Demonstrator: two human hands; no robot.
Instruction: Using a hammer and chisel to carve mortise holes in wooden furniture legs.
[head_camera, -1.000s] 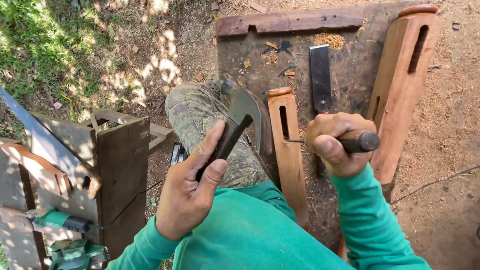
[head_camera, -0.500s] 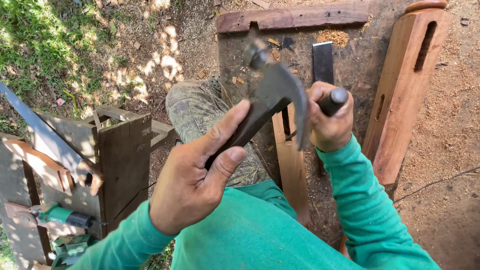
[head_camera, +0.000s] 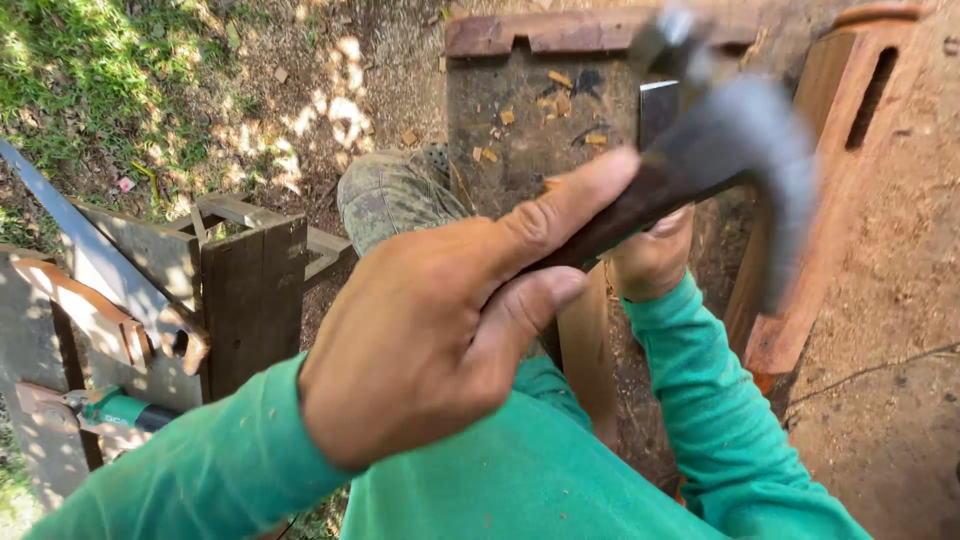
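Observation:
My left hand (head_camera: 440, 330) fills the middle of the head view, gripping the dark handle of a claw hammer (head_camera: 750, 140). The hammer is raised close to the camera, and its steel head is blurred. Behind the handle, my right hand (head_camera: 655, 262) is a closed fist over a narrow reddish wooden piece (head_camera: 585, 350). The chisel it held in the earlier frames is hidden by the hammer. A second reddish wooden piece with a long slot (head_camera: 830, 150) leans at the right.
A dark work board (head_camera: 520, 150) strewn with wood chips lies ahead, with a flat metal blade (head_camera: 657, 110) on it and a notched beam (head_camera: 560, 30) at its far end. My camouflage-clad knee (head_camera: 395, 195) rests beside it. A wooden crate (head_camera: 250, 290), handsaw (head_camera: 90, 260) and green power tool (head_camera: 120, 410) sit left.
My left hand has swung the hammer up from beside my knee toward the camera. My right hand stays on the narrow wooden piece, and its chisel handle has gone out of sight.

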